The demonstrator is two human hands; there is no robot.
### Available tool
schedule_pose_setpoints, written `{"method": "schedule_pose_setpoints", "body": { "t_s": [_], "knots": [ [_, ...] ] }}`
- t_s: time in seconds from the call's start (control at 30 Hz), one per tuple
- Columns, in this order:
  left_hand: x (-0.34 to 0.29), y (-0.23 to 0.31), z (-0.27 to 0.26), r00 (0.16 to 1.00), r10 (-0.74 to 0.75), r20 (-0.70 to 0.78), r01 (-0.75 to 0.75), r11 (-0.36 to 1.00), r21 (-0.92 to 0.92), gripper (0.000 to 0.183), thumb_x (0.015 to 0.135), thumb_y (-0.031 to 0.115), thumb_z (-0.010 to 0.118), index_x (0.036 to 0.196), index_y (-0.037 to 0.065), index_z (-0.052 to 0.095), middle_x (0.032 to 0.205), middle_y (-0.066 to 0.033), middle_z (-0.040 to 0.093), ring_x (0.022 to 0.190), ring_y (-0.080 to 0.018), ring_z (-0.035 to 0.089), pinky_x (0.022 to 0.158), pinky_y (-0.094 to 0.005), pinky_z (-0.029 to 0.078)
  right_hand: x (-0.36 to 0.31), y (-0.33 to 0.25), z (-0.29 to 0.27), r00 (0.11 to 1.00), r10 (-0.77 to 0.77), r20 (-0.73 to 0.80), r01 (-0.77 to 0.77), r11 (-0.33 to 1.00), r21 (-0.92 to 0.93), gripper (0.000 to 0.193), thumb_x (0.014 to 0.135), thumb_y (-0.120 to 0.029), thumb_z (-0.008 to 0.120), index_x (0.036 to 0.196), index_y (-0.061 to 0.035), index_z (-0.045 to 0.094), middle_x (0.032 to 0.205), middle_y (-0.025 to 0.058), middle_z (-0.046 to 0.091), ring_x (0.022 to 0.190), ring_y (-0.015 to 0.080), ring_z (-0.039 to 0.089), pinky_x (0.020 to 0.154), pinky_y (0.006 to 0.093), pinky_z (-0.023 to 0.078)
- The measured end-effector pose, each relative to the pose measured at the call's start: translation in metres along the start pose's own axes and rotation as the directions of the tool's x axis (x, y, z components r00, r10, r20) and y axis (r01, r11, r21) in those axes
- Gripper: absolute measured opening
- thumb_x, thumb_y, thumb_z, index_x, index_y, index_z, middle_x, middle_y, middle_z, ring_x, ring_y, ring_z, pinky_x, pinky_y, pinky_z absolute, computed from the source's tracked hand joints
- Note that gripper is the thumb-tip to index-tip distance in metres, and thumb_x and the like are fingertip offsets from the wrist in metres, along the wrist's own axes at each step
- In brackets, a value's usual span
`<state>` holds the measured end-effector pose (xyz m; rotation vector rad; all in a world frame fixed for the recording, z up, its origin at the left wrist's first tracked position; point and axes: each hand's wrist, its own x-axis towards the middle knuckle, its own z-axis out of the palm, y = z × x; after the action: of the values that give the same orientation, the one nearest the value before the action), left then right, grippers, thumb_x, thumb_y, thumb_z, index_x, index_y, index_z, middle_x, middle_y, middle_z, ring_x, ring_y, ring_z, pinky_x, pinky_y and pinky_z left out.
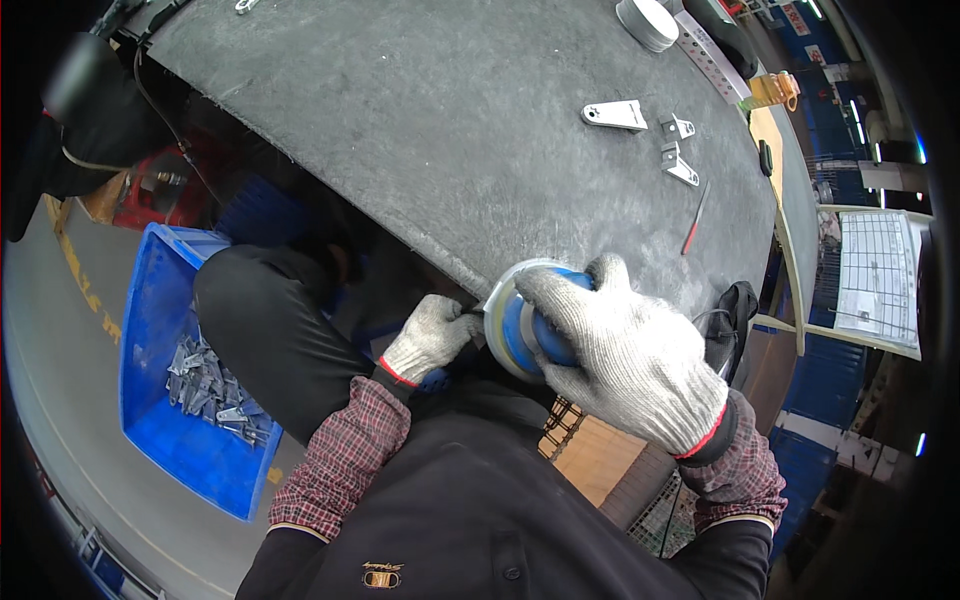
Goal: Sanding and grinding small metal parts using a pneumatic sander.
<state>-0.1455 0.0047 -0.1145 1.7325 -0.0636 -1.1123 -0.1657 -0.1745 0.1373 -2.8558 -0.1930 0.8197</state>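
My right hand (640,365), in a grey-white knit glove, is wrapped over a blue round-headed sander (512,325). The tool's pale disc is tilted and faces my left hand at the table's near edge. My left hand (430,338), gloved the same way, is closed in a pinch beside the disc's rim. Something small and dark shows at its fingertips, mostly hidden between glove and disc. Farther off on the dark table (400,130) lie a flat silver metal bracket (614,115) and two smaller bent brackets, one upper (677,127) and one lower (679,165).
A blue bin (190,465) with many metal pieces (210,385) stands by my left knee. A thin red-handled tool (690,237) lies on the table's right part. At the far right are round white discs (650,25) and a yellow object (770,90). A black bundle (735,315) hangs near my right wrist.
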Motion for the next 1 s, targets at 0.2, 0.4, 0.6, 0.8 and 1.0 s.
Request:
{"method": "schedule_pose_setpoints", "body": {
  "t_s": [0.2, 0.4, 0.6, 0.8, 1.0],
  "knots": [
    [0.008, -0.025, 0.012, 0.998, 0.057, -0.026, -0.062, 0.937, -0.345, 0.03, 0.099, 0.025, 0.086, 0.091, -0.003, 0.085, 0.081, -0.0123, 0.081, 0.073, -0.0143, 0.071, 0.071, -0.0352, 0.057, 0.001, 0.003, -0.007, 1.0, 0.0, 0.029, 0.0, 1.0, 0.004, 0.075, 0.09, -0.03, 0.09, 0.159, -0.025, 0.059, 0.123, 0.0276, 0.065, 0.096, 0.0479, 0.081, 0.08, 0.0521, 0.068],
    [0.006, -0.017, 0.005, 1.0, 0.018, -0.006, -0.018, 0.994, -0.105, 0.032, 0.098, 0.024, 0.089, 0.094, -0.007, 0.084, 0.083, -0.012, 0.08, 0.074, -0.0144, 0.071, 0.071, -0.0343, 0.057, -0.003, 0.005, -0.006, 1.0, 0.002, 0.017, -0.002, 1.0, -0.014, 0.079, 0.088, -0.028, 0.09, 0.16, -0.0254, 0.058, 0.123, 0.0273, 0.065, 0.094, 0.0475, 0.081, 0.079, 0.0529, 0.067],
    [0.003, -0.016, 0.002, 0.999, 0.034, 0.009, -0.032, 0.991, -0.129, 0.034, 0.098, 0.025, 0.089, 0.097, -0.008, 0.084, 0.082, -0.0106, 0.08, 0.075, -0.0132, 0.07, 0.069, -0.0352, 0.057, -0.005, 0.013, 0.002, 1.0, 0.006, 0.001, -0.006, 1.0, 0.021, 0.073, 0.088, -0.023, 0.088, 0.156, -0.0236, 0.061, 0.123, 0.0279, 0.065, 0.097, 0.0485, 0.08, 0.081, 0.0529, 0.067],
    [0.014, -0.032, 0.009, 0.999, 0.001, -0.047, -0.014, 0.964, -0.264, 0.035, 0.097, 0.022, 0.088, 0.096, -0.012, 0.082, 0.081, -0.0109, 0.079, 0.076, -0.0136, 0.072, 0.069, -0.0332, 0.058, -0.022, 0.027, 0.019, 0.97, 0.109, -0.217, -0.093, 0.992, 0.083, 0.073, 0.091, -0.025, 0.087, 0.159, -0.0231, 0.059, 0.13, 0.0265, 0.067, 0.105, 0.048, 0.079, 0.089, 0.0521, 0.067],
    [0.013, -0.034, 0.017, 0.98, 0.125, -0.156, -0.19, 0.829, -0.526, 0.026, 0.098, 0.013, 0.084, 0.1, -0.013, 0.08, 0.084, -0.0121, 0.08, 0.07, -0.0141, 0.071, 0.062, -0.0311, 0.057, -0.004, 0.023, 0.044, 0.982, -0.007, -0.187, 0.039, 0.985, 0.17, 0.068, 0.096, -0.033, 0.085, 0.158, -0.0242, 0.059, 0.128, 0.0293, 0.065, 0.102, 0.0493, 0.08, 0.086, 0.0517, 0.067]
  ]
}}
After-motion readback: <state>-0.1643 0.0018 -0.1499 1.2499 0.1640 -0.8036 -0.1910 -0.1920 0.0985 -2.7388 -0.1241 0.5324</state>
